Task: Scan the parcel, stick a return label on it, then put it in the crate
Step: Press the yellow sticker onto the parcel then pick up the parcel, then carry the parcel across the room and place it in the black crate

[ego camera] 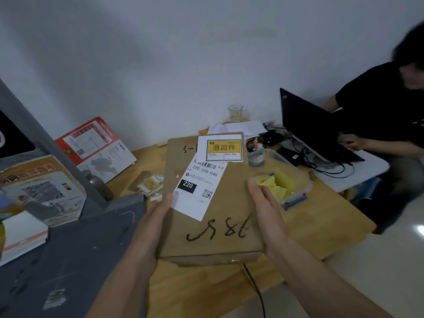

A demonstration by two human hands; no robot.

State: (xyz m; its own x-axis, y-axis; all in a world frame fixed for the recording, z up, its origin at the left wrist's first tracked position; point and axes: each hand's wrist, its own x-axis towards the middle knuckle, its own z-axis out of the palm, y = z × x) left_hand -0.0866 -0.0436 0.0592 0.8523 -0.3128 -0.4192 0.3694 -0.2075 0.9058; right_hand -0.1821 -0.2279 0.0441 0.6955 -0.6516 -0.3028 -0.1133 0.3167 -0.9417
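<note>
- Two hands, ours: left hand (pixel 150 228) and right hand (pixel 267 210) clamp the parcel's (pixel 213 226) side edges, held above the table (pixel 305 228).
- Stiff flat cardboard, likely light; we judge side edges the safest grip.
- Yellow return label (pixel 224 149) on its far end.

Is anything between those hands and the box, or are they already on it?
Nothing. The left hand and right hand hold the box by its sides. No crate is clearly in view.

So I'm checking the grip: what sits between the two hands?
In the head view, only the cardboard parcel lies between the left hand and right hand, each holding one side.
</note>
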